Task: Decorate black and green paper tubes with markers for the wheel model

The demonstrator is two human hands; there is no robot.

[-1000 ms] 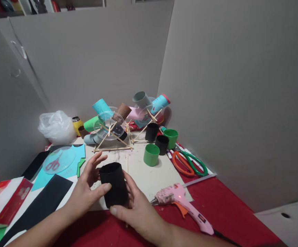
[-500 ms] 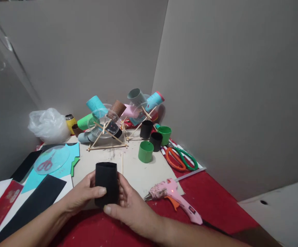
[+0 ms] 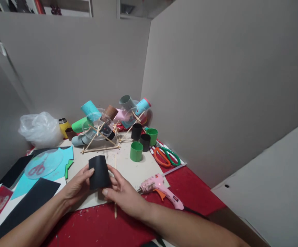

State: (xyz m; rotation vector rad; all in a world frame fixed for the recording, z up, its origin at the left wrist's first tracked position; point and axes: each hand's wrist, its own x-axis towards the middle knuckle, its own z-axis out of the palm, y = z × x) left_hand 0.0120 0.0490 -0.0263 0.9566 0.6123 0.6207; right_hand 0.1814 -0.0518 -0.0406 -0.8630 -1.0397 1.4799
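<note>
A short black paper tube (image 3: 99,172) is between my two hands above the front of the grey board (image 3: 105,200). My left hand (image 3: 79,184) grips its left side, thumb lying on the near face. On the right edge and lower corner, my right hand (image 3: 124,192) holds it with thumb and fingers. The tube's opening cannot be seen from this angle. Beneath the right hand runs a thin wooden stick (image 3: 115,209). A pink glue gun (image 3: 161,188) lies just right of that hand, its nozzle partly behind it.
Wheel models of sticks (image 3: 101,149), clear discs and coloured paper tubes stand at the back. Green cups (image 3: 136,152) and black cups (image 3: 145,142) sit near scissors (image 3: 161,157). Left are a plastic bag (image 3: 41,129), blue paper (image 3: 53,171) and black strips (image 3: 33,202). Grey panels enclose the table.
The black tube has tilted, so its open top no longer shows and its curved face does. My left thumb has moved toward its left edge. The camera view has shifted.
</note>
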